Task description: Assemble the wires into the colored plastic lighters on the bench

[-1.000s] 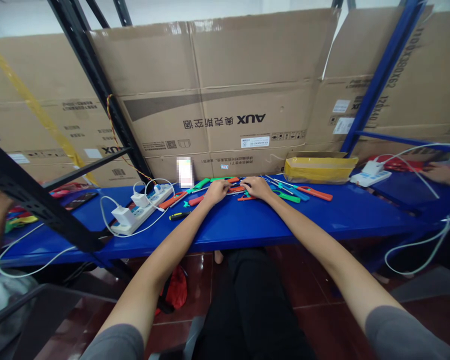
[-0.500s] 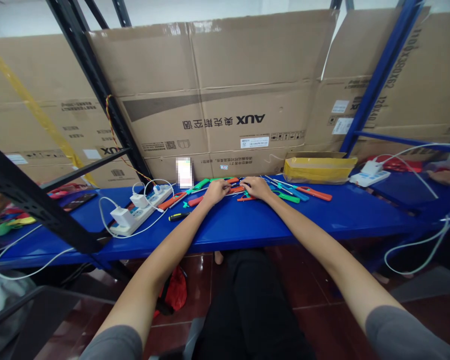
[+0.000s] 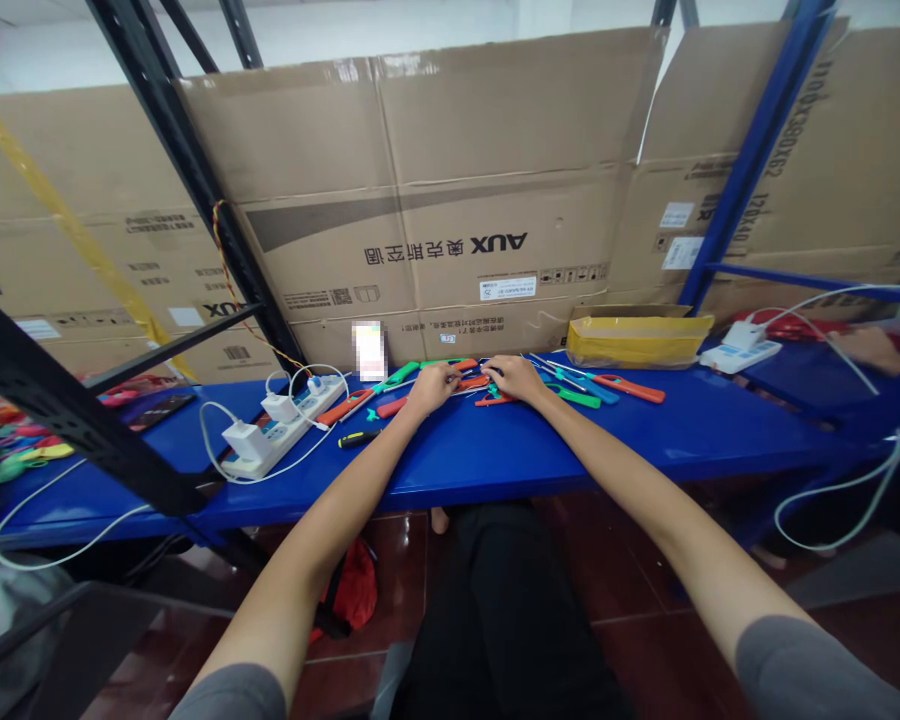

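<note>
In the head view my left hand [image 3: 435, 383] and my right hand [image 3: 516, 377] are close together at the back of the blue table, both with curled fingers. Between them lies an orange stick lighter [image 3: 474, 382], pinched at its two ends by my fingertips; the fingers hide part of it. More long-nosed lighters with thin metal tubes lie around: a green lighter [image 3: 403, 374] left of my left hand, an orange lighter [image 3: 343, 408] farther left, and a blue lighter [image 3: 601, 390] and an orange lighter [image 3: 630, 388] beyond my right hand. A yellow-and-black screwdriver [image 3: 358, 438] lies nearer the front.
A white power strip [image 3: 277, 435] with plugged chargers and cables stands on the left. At the back right is a yellow-taped cardboard box [image 3: 639, 342]. A cardboard wall [image 3: 457, 130] closes the back, between a black post [image 3: 187, 150] and a blue post [image 3: 757, 150].
The view has shifted very slightly. My hands stay in nearly the same place around the orange lighter. At the far left, another person's hand has moved lower, toward the picture's edge.
</note>
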Available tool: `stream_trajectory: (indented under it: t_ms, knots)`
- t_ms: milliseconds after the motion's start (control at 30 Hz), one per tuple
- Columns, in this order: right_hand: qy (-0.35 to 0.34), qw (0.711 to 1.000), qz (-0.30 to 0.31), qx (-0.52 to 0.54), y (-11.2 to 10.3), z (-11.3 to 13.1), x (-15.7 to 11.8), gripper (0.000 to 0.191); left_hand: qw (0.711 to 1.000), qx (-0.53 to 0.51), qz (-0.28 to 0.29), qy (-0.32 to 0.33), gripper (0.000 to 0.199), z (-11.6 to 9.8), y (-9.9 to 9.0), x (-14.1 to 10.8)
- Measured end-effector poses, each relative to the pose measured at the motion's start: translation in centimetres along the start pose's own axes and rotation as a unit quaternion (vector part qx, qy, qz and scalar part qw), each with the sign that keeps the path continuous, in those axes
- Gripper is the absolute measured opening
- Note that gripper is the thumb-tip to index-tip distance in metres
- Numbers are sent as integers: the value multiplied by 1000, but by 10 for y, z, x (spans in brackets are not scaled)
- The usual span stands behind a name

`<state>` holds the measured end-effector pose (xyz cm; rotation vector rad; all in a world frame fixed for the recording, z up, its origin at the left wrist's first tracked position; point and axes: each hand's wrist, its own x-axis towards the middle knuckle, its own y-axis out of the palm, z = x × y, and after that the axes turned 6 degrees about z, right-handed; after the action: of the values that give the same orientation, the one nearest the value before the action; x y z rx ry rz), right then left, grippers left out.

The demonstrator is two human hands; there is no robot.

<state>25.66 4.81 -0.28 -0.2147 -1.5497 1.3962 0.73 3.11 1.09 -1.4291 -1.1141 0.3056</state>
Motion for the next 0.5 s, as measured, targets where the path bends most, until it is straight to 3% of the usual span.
stream_trajectory:
  t_ms: [500]
  knots:
    - [27,1000,7,1,-6,6,0,25,1000,2,-3,-14,26,-4,1,0]
